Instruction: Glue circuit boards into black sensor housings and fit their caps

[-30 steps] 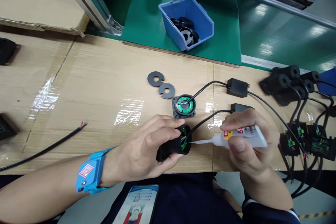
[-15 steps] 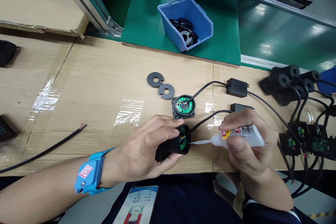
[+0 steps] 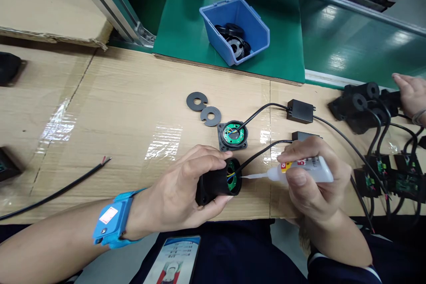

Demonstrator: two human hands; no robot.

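My left hand (image 3: 181,191) grips a black round housing (image 3: 216,183) tipped on its side, its open end showing a green circuit board with coloured wires. My right hand (image 3: 313,186) is closed on a white glue bottle (image 3: 308,169), and the thin nozzle tip touches the rim of the housing's opening. A black cable runs from the housing to a small black box (image 3: 304,135) behind my right hand. A blue strap (image 3: 113,222) sits on my left wrist.
A second housing with a green board (image 3: 233,135) stands face up, cabled to another black box (image 3: 300,111). Two black slotted washers (image 3: 203,107) lie beyond it. A blue bin (image 3: 235,26) holds black parts. More cabled units (image 3: 376,142) lie right, where another person's hand (image 3: 411,95) reaches.
Another person's hand has come into view at the right edge over the black units. The glue nozzle has risen slightly along the housing rim; my hands otherwise stay put.
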